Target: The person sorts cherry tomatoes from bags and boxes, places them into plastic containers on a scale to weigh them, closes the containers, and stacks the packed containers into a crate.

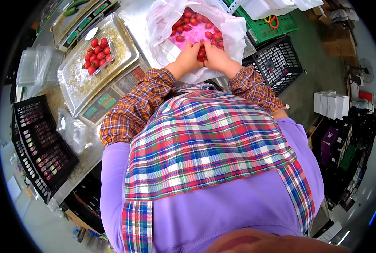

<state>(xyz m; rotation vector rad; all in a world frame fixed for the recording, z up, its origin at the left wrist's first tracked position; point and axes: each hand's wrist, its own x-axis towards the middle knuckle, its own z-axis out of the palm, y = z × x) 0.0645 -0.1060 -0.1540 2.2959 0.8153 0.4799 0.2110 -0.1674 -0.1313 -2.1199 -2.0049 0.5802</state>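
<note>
Both my hands meet at the near edge of a bag lined with white plastic (156, 31), which holds small red tomatoes (187, 21) on a pink bottom. My left hand (188, 59) and my right hand (216, 57) are cupped together, fingers curled around a few dark red tomatoes (202, 54) that show between them. To the left, a clear tray of red tomatoes (98, 55) rests on the flat pan of a scale (72, 78), whose green display faces me.
A black crate of packed punnets (49, 143) stands at the left, near stacked clear containers (30, 67). At the right are a black basket (278, 63), a green crate (255, 27) and orange-handled scissors (273, 22). Another scale with cucumbers (71, 11) is at the upper left.
</note>
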